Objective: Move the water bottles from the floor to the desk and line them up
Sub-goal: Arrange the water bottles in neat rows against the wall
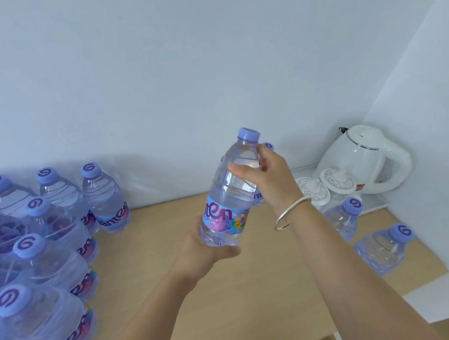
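Note:
A clear water bottle with a purple cap and a blue label hangs tilted above the wooden desk. My left hand cups its base from below. My right hand grips its shoulder just under the cap. Two more bottles stand at the desk's right side, one near the tray and one closer to the desk's edge. Another bottle is mostly hidden behind my right hand.
A shrink-wrapped pack of several bottles fills the desk's left side. A white electric kettle and two lidded white cups stand on a tray in the back right corner. White walls close the back and right.

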